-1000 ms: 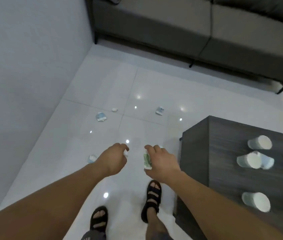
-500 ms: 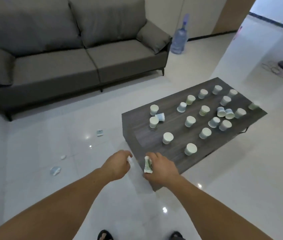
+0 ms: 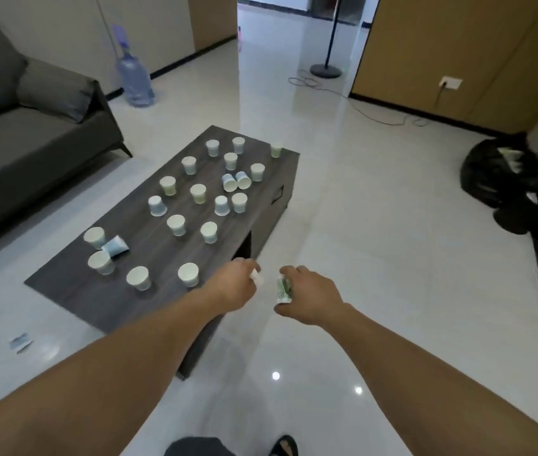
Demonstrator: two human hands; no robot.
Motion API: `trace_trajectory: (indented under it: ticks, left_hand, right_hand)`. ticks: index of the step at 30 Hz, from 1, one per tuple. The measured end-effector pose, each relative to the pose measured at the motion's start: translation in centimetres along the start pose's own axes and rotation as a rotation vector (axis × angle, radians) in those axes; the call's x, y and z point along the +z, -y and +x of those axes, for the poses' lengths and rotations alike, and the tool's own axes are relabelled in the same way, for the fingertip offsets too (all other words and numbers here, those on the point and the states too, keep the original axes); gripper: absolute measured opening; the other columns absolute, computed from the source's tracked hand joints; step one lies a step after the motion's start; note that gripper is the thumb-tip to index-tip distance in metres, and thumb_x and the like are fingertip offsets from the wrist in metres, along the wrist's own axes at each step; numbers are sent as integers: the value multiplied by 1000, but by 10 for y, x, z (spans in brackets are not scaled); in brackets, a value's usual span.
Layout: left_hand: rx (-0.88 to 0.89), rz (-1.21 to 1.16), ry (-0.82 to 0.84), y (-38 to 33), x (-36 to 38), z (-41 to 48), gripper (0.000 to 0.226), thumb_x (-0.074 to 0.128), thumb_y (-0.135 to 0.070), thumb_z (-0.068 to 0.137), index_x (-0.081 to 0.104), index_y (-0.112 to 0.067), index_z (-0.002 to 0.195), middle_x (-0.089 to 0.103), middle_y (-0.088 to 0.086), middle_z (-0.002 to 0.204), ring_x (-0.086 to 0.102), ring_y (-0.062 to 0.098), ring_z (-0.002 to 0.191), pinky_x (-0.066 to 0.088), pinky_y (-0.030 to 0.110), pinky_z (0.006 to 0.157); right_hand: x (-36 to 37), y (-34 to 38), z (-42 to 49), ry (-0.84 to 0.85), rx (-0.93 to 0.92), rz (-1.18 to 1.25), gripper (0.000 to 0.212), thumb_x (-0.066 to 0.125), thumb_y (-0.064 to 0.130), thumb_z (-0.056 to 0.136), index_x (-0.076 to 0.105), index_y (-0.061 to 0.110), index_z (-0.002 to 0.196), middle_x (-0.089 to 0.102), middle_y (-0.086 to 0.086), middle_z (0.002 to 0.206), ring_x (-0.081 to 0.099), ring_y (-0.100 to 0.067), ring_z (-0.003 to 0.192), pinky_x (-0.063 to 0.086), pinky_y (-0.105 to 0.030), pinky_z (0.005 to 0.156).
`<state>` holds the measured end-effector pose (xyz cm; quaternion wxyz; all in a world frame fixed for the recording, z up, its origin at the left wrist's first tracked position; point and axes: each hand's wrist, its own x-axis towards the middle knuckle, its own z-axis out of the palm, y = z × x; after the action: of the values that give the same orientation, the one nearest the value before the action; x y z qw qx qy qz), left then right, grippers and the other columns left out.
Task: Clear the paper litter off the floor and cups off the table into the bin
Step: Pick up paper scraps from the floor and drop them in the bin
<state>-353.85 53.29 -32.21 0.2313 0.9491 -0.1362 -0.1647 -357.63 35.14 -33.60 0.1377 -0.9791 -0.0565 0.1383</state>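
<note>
While turning from the sofa (image 3: 14, 136) corner toward the open room, brings the bin (image 3: 501, 179) into sight, a black bag on the floor (image 3: 376, 258) at far right, well apart from both hands. Still pinches a white scrap (image 3: 255, 275) in the left hand (image 3: 234, 286) and grips a crumpled green paper (image 3: 282, 289) in the right hand (image 3: 312, 299), just past the bench (image 3: 63, 284) corner. Probably leaves a carry to the bin, with cups (image 3: 188, 274) untouched on the bench and a blue scrap (image 3: 20, 342) on the floor at left.

Your head camera looks forward and down, over your left hand (image 3: 234, 286) and right hand (image 3: 310, 299), toward the coffee table (image 3: 152, 248).
</note>
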Motion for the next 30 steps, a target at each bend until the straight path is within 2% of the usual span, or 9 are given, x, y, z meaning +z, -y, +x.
trace_trajectory:
  ticks: [9,23,30]
  left_hand:
    - [225,98,141,-135,53,129,39,45,-13,90,53,-16,128,57,7,125,57,22,105,40,24,77]
    - [504,121,263,-346,84,393,33,48,-16,91,57,-14,123,61,4,118,57,18,100,40,23,78]
    - [600,161,313,-475,136,496,34,50,-18,92,56,-15,125,60,5,121,56,21,107,42,25,84]
  right_hand:
    - [-46,-163,-2,-83,249,72,80,68,54,78,33,27,145,52,-1,127,57,-23,108,49,-35,83]
    - [-154,-412,74,-168,593,157,80,67,55,79,33,28,145,52,0,127,55,-22,111,44,-31,83]
    - [-185,-559,97,-178,687,209,80,67,55,78,32,28,146,51,-1,128,56,-23,112,45,-32,84]
